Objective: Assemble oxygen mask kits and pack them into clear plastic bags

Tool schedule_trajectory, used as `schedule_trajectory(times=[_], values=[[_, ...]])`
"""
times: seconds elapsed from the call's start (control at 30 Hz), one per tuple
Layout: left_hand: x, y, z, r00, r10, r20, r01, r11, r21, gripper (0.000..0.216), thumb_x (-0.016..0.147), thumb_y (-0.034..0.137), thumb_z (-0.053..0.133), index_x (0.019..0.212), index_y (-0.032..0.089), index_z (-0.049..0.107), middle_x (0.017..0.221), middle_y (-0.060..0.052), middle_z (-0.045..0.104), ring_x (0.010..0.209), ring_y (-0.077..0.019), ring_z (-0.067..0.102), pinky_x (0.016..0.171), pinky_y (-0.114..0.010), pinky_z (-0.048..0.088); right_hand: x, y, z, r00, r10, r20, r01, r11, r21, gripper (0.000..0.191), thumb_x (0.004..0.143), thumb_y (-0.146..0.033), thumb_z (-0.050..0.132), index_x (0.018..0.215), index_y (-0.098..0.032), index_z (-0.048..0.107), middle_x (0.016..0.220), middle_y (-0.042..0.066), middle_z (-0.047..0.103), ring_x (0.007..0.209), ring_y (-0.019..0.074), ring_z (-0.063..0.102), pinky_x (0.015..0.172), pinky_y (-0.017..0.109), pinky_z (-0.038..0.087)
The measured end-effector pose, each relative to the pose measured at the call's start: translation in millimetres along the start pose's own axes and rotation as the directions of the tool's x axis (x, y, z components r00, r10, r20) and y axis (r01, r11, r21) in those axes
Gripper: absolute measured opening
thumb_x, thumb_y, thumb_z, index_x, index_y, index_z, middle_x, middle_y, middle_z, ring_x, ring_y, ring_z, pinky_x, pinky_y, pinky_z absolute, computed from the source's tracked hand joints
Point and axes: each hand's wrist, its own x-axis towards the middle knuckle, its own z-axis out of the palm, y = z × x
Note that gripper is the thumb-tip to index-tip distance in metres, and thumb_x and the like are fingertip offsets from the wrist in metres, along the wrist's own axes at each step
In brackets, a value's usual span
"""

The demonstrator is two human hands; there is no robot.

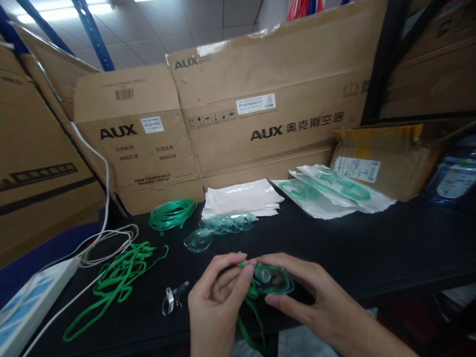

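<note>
My right hand (301,280) is closed around a clear green oxygen mask (277,281), thumb below and fingers along its top edge. My left hand (225,285) pinches a green elastic strap (253,315) at the mask's left side; the strap's loop hangs down below my hands. Whether the strap is threaded through the mask I cannot tell, as my fingertips cover that spot. Left of my hands lie small clear plastic pieces (173,299) and a tangle of green elastic straps (122,275). Farther back, several more masks (223,225) lie in a row.
Behind the masks are a coil of green tubing (173,213), a stack of white bags (241,198) and bagged mask sets (334,191). A white power strip (37,295) with cables lies at the left. Cardboard boxes (267,99) stand along the back of the black table (334,253).
</note>
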Motion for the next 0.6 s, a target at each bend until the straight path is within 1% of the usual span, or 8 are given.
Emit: schedule_trajectory(times=[0.13,0.27,0.33,0.43,0.6], values=[[4,-5,-3,0.996,0.083,0.025,-0.084,0.994,0.071,0.028,0.069,0.035,0.091,0.085,0.015,0.080,0.080,-0.007,0.079,0.075,-0.0235,0.079,0.068,-0.025,0.066,-2,1,0,1.000,-0.028,-0.004,0.028,1.000,-0.005,0.039,0.085,-0.023,0.082,0.122,-0.031,0.076,0.122,0.001,0.079,0.112,0.0222,0.073,0.099,0.025,0.057],[8,-11,-9,0.985,0.153,0.074,-0.161,0.980,0.120,0.017,0.072,0.028,0.088,0.085,0.018,0.082,0.081,-0.006,0.080,0.076,-0.0209,0.077,0.072,-0.023,0.065,-2,1,1,1.000,-0.024,-0.013,0.024,1.000,-0.010,0.037,0.084,-0.025,0.083,0.120,-0.030,0.076,0.121,0.001,0.079,0.112,0.0217,0.073,0.099,0.024,0.056],[9,-14,-11,0.983,0.162,0.085,-0.173,0.976,0.134,0.015,0.074,0.027,0.087,0.086,0.019,0.083,0.081,-0.006,0.080,0.077,-0.0205,0.077,0.072,-0.022,0.064,-2,0,0,1.000,-0.029,-0.004,0.029,1.000,-0.006,0.037,0.084,-0.026,0.083,0.120,-0.031,0.076,0.121,0.000,0.079,0.112,0.0210,0.073,0.098,0.023,0.056],[9,-16,-11,0.985,0.161,0.065,-0.169,0.975,0.145,0.015,0.074,0.027,0.087,0.086,0.019,0.083,0.082,-0.006,0.080,0.078,-0.0212,0.077,0.070,-0.022,0.063,-1,-1,1,0.999,-0.042,0.018,0.042,0.999,-0.002,0.041,0.084,-0.023,0.083,0.123,-0.034,0.075,0.120,-0.001,0.079,0.110,0.0197,0.073,0.097,0.021,0.056],[7,-17,-7,0.986,0.154,0.058,-0.161,0.978,0.132,0.013,0.074,0.027,0.087,0.083,0.019,0.083,0.081,-0.006,0.081,0.077,-0.0215,0.077,0.070,-0.023,0.063,-1,-3,2,0.998,-0.056,0.021,0.056,0.998,0.027,0.047,0.081,-0.017,0.086,0.122,-0.037,0.075,0.116,-0.005,0.080,0.107,0.0172,0.074,0.096,0.018,0.055]])
